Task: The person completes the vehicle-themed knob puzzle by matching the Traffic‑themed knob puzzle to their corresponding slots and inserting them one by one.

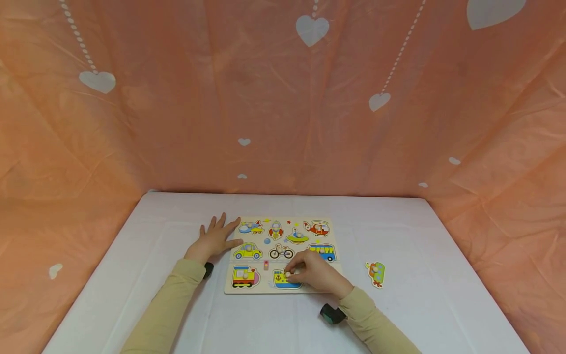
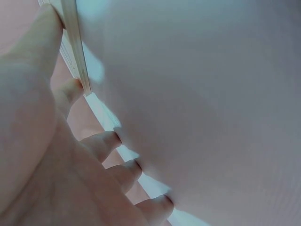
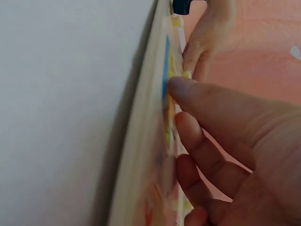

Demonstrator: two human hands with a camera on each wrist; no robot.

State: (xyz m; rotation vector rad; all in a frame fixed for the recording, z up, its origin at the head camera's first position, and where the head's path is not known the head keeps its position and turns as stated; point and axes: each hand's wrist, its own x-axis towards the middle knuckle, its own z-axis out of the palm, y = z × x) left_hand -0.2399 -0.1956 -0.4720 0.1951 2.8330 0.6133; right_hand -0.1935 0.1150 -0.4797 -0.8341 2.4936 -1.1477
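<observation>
A wooden peg puzzle board lies flat on the table, bearing vehicle pieces with small knobs. Fingers and thumb of my right hand pinch the knob of the blue and yellow ship piece, at the board's lower middle; the hand hides part of this piece. In the right wrist view, the ship piece shows edge-on and blurred at the board. My left hand has its fingers spread, the thumb and index finger touching the board's left edge and the other fingertips on the table.
A green submarine piece lies on the white-covered table, right of the board. A train, car, bicycle and bus are among the pieces on the board. A pink curtain hangs behind.
</observation>
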